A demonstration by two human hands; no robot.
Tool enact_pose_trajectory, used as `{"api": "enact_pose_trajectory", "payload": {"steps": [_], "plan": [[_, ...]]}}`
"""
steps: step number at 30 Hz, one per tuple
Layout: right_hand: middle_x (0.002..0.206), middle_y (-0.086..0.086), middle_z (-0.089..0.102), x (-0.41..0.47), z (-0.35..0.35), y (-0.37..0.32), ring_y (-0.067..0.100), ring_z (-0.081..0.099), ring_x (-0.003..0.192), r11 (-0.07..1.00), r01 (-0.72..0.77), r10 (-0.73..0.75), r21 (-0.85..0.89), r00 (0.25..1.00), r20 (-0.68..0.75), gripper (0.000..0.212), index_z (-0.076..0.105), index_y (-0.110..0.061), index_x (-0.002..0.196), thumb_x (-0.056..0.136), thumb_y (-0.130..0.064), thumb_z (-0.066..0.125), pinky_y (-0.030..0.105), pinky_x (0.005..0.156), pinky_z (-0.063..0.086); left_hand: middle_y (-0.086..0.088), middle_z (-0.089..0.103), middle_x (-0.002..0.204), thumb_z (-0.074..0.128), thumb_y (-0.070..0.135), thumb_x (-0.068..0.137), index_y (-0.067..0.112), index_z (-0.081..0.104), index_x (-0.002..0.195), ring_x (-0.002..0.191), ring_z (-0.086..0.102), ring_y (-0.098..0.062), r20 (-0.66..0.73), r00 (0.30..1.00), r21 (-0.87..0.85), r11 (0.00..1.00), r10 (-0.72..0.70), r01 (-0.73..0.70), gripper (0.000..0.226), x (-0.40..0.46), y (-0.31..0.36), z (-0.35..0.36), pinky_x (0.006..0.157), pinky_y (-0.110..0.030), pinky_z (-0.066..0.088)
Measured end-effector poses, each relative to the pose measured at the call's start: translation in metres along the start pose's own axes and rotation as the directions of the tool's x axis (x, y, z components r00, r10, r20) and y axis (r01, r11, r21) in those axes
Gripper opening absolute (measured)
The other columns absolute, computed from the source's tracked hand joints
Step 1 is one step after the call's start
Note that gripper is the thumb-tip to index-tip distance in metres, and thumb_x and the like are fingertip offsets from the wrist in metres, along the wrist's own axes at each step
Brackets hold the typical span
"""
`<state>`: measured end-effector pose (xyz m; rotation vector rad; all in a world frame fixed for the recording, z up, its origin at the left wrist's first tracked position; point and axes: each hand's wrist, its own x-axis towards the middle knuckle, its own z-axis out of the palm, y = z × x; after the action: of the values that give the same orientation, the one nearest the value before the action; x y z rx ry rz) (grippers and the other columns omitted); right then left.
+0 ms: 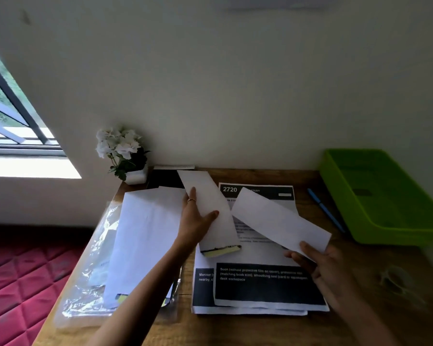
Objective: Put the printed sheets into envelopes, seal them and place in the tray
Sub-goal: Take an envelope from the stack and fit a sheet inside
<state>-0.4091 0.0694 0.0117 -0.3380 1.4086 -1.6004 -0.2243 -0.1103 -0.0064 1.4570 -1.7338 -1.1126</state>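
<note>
My right hand (328,265), nearest the camera, pinches the near end of a folded white paper strip (279,221), thumb on top and fingers curled beneath. The strip's long axis runs from that hand up and away to the left, its free far end hanging in the air near my left hand (195,221). It looks feather-light and limp, so I judge it will droop or buckle if pushed from the tail; a hold closer to the leading end should steer it better.

Below both hands lies the stack of printed white sheets with black header blocks (258,293), flat on the brown wooden tabletop (360,308), text facing me, long axis running away from me. Thin and slippery against each other, they should be lifted by an edge, one at a time.

My left hand grips a long white envelope with a yellow adhesive strip (210,211) at its middle, thumb across the front. Its long axis tilts slightly leftward going away; the yellow-edged end points back toward me. Whether that mouth is spread, I cannot tell. Paper this light creases easily, so I would hold it by its long edges.

Left of that hand sits a pile of larger white envelopes (145,240) on a clear crinkled plastic wrapper (85,295).

Farther right of my right hand, a bright green plastic tray (385,196) waits with a blue pen (325,209) beside it. Beyond my left hand stands a white-flowered plant in a small white pot (123,153).
</note>
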Motion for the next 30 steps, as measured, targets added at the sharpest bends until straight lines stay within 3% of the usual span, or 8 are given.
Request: {"api": "enact_pose_trajectory", "payload": {"steps": [3,7,12,16,19,22,25,30], "plan": [[0.085,0.014,0.071,-0.005,-0.004,-0.001,0.018,0.071,0.062,0.999,-0.007,0.009,0.034,0.999,-0.042,0.019,0.057,-0.009,0.104,0.089,0.0,0.053,0.018,0.05,0.055,-0.011,0.036,0.145,0.068,0.019,0.084,0.012,0.024,0.147,0.127,0.042,-0.025,-0.095,0.995,-0.022,1.0,-0.012,0.01,0.077,-0.001,-0.001,0.011,0.104,-0.035,0.04],[0.07,0.007,0.073,-0.013,-0.004,0.0,0.016,0.07,0.06,0.999,-0.018,0.02,0.035,0.998,-0.057,0.017,0.058,-0.009,0.1,0.088,0.001,0.053,0.017,0.05,0.055,-0.009,0.032,0.144,0.062,0.017,0.089,0.012,0.03,0.145,0.127,0.042,-0.022,-0.107,0.994,-0.092,0.996,0.003,-0.013,0.065,-0.006,0.003,0.02,0.096,-0.02,0.034],[0.078,0.017,0.07,-0.025,-0.003,0.008,0.017,0.07,0.059,0.998,-0.06,0.062,0.027,0.995,-0.082,0.016,0.058,-0.007,0.1,0.089,0.003,0.051,0.018,0.049,0.055,-0.012,0.025,0.147,0.061,0.006,0.087,0.007,0.031,0.143,0.127,0.041,-0.022,-0.099,0.995,-0.109,0.994,0.002,-0.013,0.063,-0.01,-0.003,0.018,0.088,-0.002,0.025],[0.079,0.018,0.071,-0.038,-0.005,0.011,0.017,0.07,0.06,0.996,-0.088,0.09,0.024,0.992,-0.092,0.019,0.057,-0.006,0.104,0.089,0.003,0.05,0.018,0.048,0.054,-0.009,0.04,0.14,0.063,0.009,0.085,0.024,0.042,0.139,0.117,0.053,-0.024,-0.041,0.996,-0.213,0.975,-0.08,0.07,0.06,-0.018,-0.016,0.009,0.099,-0.03,0.045],[0.087,0.024,0.067,-0.051,-0.008,0.01,0.018,0.07,0.058,0.991,-0.131,0.134,0.034,0.985,-0.105,0.018,0.055,-0.005,0.104,0.089,0.003,0.05,0.018,0.046,0.054,-0.008,0.046,0.138,0.067,0.01,0.079,0.033,0.043,0.137,0.114,0.056,-0.024,0.036,0.991,-0.268,0.954,-0.129,0.134,0.066,-0.031,-0.024,0.005,0.092,-0.045,0.052],[0.081,0.022,0.07,-0.062,-0.011,0.009,0.019,0.07,0.057,0.985,-0.168,0.172,0.042,0.979,-0.113,0.016,0.056,-0.005,0.101,0.089,0.004,0.05,0.019,0.045,0.054,-0.002,0.03,0.145,0.07,0.003,0.077,0.023,0.038,0.142,0.125,0.044,-0.022,0.075,0.995,-0.188,0.979,-0.067,0.08,0.075,-0.048,-0.026,0.005,0.099,-0.035,0.047],[0.081,0.023,0.069,-0.069,-0.013,0.008,0.019,0.07,0.057,0.981,-0.186,0.192,0.06,0.972,-0.136,0.014,0.056,-0.006,0.096,0.089,0.004,0.05,0.018,0.045,0.054,0.002,0.0,0.155,0.076,0.003,0.072,0.02,0.027,0.147,0.142,0.013,-0.012,0.169,0.984,-0.046,0.998,0.052,-0.045,0.092,-0.056,-0.028,0.004,0.099,-0.006,0.019],[0.085,0.024,0.067,-0.07,-0.011,0.009,0.018,0.071,0.058,0.978,-0.192,0.203,0.082,0.966,-0.16,0.014,0.055,-0.007,0.095,0.089,0.004,0.049,0.018,0.046,0.054,-0.001,-0.042,0.146,0.078,0.026,0.074,0.021,0.004,0.15,0.133,-0.024,-0.004,0.373,0.919,0.231,0.947,0.125,-0.222,0.106,-0.067,-0.03,0.005,0.103,-0.009,-0.003]]}}
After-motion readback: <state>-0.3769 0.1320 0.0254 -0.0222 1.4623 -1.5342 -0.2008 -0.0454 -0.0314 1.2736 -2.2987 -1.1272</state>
